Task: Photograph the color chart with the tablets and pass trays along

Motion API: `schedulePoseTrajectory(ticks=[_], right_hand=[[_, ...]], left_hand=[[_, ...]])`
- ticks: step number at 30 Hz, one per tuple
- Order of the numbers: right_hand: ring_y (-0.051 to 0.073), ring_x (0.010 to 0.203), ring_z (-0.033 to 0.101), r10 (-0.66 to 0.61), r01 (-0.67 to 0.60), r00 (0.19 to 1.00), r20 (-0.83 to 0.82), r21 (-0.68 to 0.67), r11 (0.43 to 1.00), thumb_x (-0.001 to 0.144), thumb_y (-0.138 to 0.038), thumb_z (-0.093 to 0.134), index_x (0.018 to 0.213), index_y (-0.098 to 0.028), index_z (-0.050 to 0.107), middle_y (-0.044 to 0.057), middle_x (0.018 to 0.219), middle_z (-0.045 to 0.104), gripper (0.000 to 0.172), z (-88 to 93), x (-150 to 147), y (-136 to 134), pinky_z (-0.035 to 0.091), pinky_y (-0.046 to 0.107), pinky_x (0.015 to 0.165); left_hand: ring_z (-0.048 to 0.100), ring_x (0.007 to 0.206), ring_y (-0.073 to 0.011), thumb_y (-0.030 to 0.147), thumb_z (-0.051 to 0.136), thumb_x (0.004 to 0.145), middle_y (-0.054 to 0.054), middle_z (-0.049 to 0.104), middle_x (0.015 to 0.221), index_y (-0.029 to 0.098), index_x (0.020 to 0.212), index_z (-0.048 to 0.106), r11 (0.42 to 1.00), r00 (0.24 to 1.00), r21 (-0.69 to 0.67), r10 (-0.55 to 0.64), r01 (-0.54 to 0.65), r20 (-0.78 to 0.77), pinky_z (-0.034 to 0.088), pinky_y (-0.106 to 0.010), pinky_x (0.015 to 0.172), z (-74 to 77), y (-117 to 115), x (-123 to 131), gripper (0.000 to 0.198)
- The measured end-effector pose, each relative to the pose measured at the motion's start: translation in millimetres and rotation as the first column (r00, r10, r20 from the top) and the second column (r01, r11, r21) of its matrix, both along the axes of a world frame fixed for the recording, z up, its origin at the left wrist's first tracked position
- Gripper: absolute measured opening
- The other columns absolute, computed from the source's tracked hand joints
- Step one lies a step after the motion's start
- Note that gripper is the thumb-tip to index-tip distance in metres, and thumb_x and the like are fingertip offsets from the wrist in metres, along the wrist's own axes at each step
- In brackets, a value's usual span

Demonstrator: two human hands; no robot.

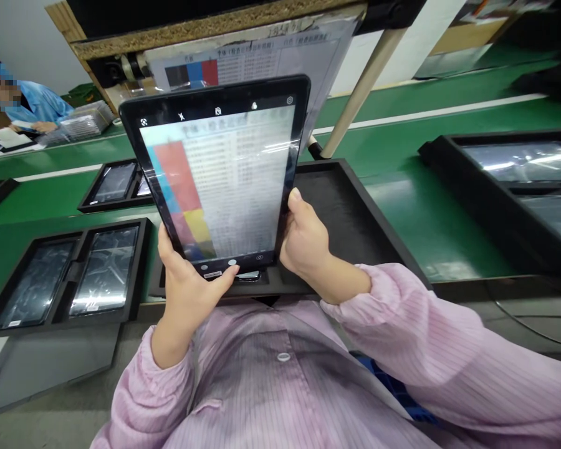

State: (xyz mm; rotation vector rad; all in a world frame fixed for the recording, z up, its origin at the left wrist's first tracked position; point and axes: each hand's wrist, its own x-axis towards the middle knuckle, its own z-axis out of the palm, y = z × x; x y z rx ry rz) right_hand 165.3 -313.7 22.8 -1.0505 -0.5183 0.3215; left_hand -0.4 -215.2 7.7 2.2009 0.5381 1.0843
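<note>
A black-framed tablet [234,181] stands upright between my two hands, its screen lit with a camera view of a printed sheet. My left hand [187,287] grips the tablet's lower left corner, the thumb lying at the bottom edge near the on-screen shutter button. On the other side my right hand [306,237] holds the lower right edge, thumb up along the frame. Behind the tablet hangs the printed chart [257,62], with colour blocks and rows of small text, partly hidden by it. Below lies a black foam tray [374,218], largely covered by the tablet and hands.
Foam trays with tablets sit at left [143,249], further back [86,202] and at right [430,149] on the green work surface [402,193]. A slanted pole [364,87] supports the shelf [206,31]. A person in blue [44,100] sits at far left beside stacked clear packs [86,121].
</note>
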Motion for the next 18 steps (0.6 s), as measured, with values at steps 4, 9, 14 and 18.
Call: schedulePoseTrajectory(ticks=[4, 9, 14, 18], right_hand=[[0.030, 0.126, 0.058, 0.015, -0.015, 1.000, 0.012, -0.036, 0.999, 0.086, -0.074, 0.054, 0.092, -0.025, 0.071, 0.002, 0.102, 0.073, 0.052, 1.8, 0, 0, 0.056, 0.045, 0.098], [0.029, 0.122, 0.061, 0.057, -0.057, 0.998, -0.008, -0.022, 0.998, 0.085, -0.075, 0.055, 0.086, -0.024, 0.071, 0.002, 0.099, 0.073, 0.053, 2.9, 0, -1, 0.056, 0.045, 0.098], [0.028, 0.114, 0.064, 0.108, -0.106, 0.993, -0.051, 0.040, 0.994, 0.086, -0.070, 0.059, 0.085, -0.023, 0.071, 0.003, 0.096, 0.073, 0.049, 19.2, -3, -1, 0.055, 0.043, 0.098], [0.027, 0.105, 0.066, 0.099, -0.098, 0.995, 0.017, -0.053, 0.994, 0.087, -0.074, 0.055, 0.089, -0.023, 0.071, 0.004, 0.095, 0.072, 0.054, 53.0, -7, 3, 0.055, 0.044, 0.097]], left_hand=[[0.019, 0.153, -0.0345, 0.039, 0.090, 0.063, -0.021, 0.009, 0.165, 0.024, 0.156, 0.002, 0.999, 1.000, 0.032, 0.016, -0.016, -0.006, 0.021, -0.051, 0.124, 0.8, 0, 1, 0.129], [0.018, 0.154, -0.0347, 0.039, 0.090, 0.063, -0.021, 0.008, 0.165, 0.023, 0.157, 0.002, 0.999, 0.999, 0.022, 0.030, -0.030, -0.015, 0.019, -0.051, 0.124, 0.1, -2, 1, 0.130], [0.028, 0.150, -0.0340, 0.045, 0.085, 0.071, -0.022, 0.021, 0.162, 0.019, 0.157, 0.011, 0.998, 0.999, 0.041, 0.045, -0.045, 0.013, 0.024, -0.049, 0.123, 12.2, 7, 1, 0.117], [0.044, 0.140, -0.0279, 0.048, 0.067, 0.089, -0.017, 0.045, 0.151, 0.017, 0.149, 0.036, 0.990, 0.991, -0.138, 0.043, -0.025, 0.124, 0.030, -0.044, 0.119, 34.1, 32, 15, 0.074]])
